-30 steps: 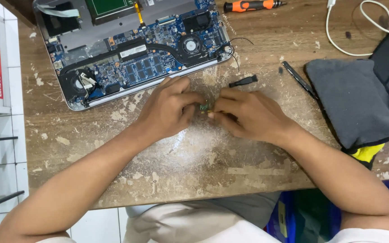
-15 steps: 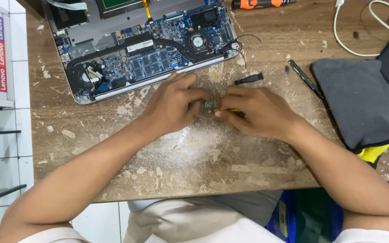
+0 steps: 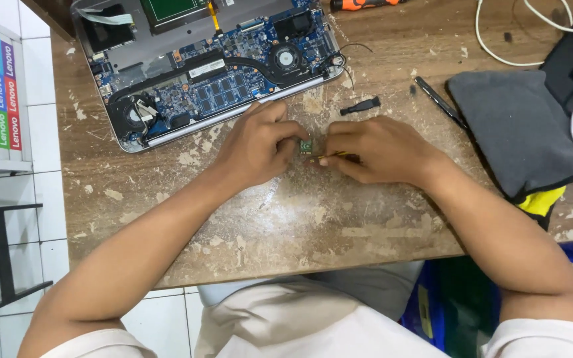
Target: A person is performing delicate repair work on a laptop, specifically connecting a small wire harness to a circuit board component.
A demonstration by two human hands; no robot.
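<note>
My left hand (image 3: 260,146) pinches a small green circuit board (image 3: 306,146) just above the worn wooden table (image 3: 286,225). Facing it, my right hand (image 3: 376,149) grips a thin yellow-and-black tool (image 3: 335,156) whose tip points at the board. Both hands meet in the middle of the table, just in front of an opened laptop (image 3: 207,66) with its blue motherboard, fans and memory exposed.
A small black part (image 3: 361,106) and a black pen-like tool (image 3: 440,101) lie right of the laptop. A grey pouch (image 3: 515,129) with a yellow edge sits at right, with white cables (image 3: 499,40) behind it. An orange screwdriver (image 3: 359,4) lies at the top edge.
The view has shifted slightly. My hands stay together on the small board, with only small finger movements.
</note>
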